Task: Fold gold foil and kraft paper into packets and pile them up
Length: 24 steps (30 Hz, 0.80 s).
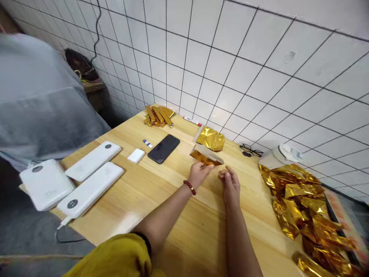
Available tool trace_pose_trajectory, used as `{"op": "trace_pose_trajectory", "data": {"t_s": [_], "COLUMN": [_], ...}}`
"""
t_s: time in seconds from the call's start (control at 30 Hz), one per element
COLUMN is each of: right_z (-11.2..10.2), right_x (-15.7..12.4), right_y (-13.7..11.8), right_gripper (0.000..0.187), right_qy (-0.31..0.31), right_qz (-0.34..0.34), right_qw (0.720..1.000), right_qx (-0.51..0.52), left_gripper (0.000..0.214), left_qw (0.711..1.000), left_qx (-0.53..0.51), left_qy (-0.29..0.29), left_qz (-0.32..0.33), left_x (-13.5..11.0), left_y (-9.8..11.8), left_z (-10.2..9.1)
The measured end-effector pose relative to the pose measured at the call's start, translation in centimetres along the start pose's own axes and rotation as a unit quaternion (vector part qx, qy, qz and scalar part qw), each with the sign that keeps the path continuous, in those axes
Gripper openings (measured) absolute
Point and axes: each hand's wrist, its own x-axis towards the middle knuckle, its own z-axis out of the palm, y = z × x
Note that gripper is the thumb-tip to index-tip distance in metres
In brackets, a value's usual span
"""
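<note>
Gold-foil sheet is pinched in our left hand; we cannot tell if our right hand, fingers curled, holds anything.

Fairly bright indoor light is washing over the tiled wall, a soft pale glow showing low on it. Glare is whitening a patch of the tabletop beside the left forearm. The gold foil pile is throwing hard glints. A soft shadow is lying left of the right forearm. The lower-left floor is looking dim. Wide-angle distortion is stretching the edges; the gray cloth is reading smeary.
</note>
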Motion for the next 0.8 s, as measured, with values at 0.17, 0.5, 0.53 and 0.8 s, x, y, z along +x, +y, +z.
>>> {"op": "trace_pose_trajectory", "data": {"t_s": [0.17, 0.5, 0.53, 0.8], "right_z": [-1.2, -5.1, -4.4, -3.1], "right_x": [3.2, 3.5, 3.1, 1.9], "right_y": [-2.4, -3.3, -2.6, -0.5], "right_gripper": [0.039, 0.033, 0.037, 0.023], "right_qy": [-0.06, -0.015, -0.043, -0.216], "right_qz": [0.072, -0.142, -0.127, 0.023], "right_qw": [0.988, 0.983, 0.986, 0.963], "right_qx": [-0.122, -0.114, -0.093, -0.161], "left_gripper": [0.04, 0.037, 0.038, 0.038], "left_qw": [0.997, 0.989, 0.985, 0.964], "left_qx": [-0.062, -0.032, -0.028, -0.035], "left_qy": [0.052, -0.134, -0.159, -0.257], "left_qz": [-0.003, -0.051, -0.056, -0.064], "left_x": [1.0, -0.2, -0.4, -0.9], "left_y": [0.2, -0.2, -0.2, -0.5], "left_z": [-0.4, 0.3, 0.4, 0.6]}}
